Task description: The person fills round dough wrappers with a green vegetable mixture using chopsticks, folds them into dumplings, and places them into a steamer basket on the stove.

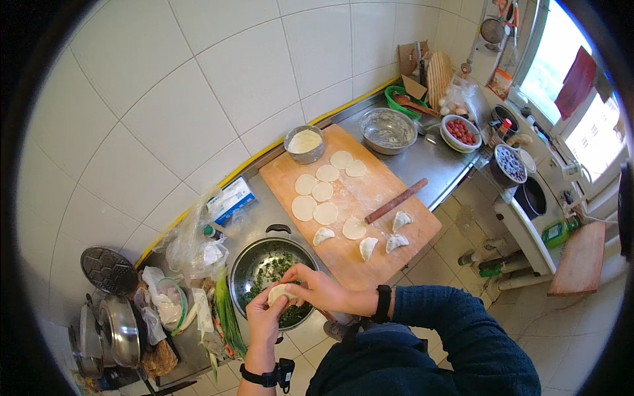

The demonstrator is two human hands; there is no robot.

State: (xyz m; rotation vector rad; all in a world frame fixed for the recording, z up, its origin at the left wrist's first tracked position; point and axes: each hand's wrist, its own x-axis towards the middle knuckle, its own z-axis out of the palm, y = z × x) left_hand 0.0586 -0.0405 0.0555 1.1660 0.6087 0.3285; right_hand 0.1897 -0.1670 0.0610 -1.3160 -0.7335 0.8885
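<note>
My left hand (267,309) and my right hand (322,289) both grip a folded dumpling (281,294), their fingers along its edge. Directly below them stands a steel pot (237,267) holding chopped green filling (277,270). To the right of the pot lies a floured wooden board (356,270). It bears several round dough wrappers (325,214) and several folded dumplings (367,248). A dark wooden rolling pin (396,200) rests across the board's right side. At the far corner, a metal container (303,158) holds flour (304,141).
Beyond the board sits a flour-dusted metal bowl (388,131), near a bowl of red fruit (461,129). Green onions (227,307), plastic bags (190,250) and a blue-and-white box (231,200) lie left of the pot. Lidded cookware (119,329) stands at far left.
</note>
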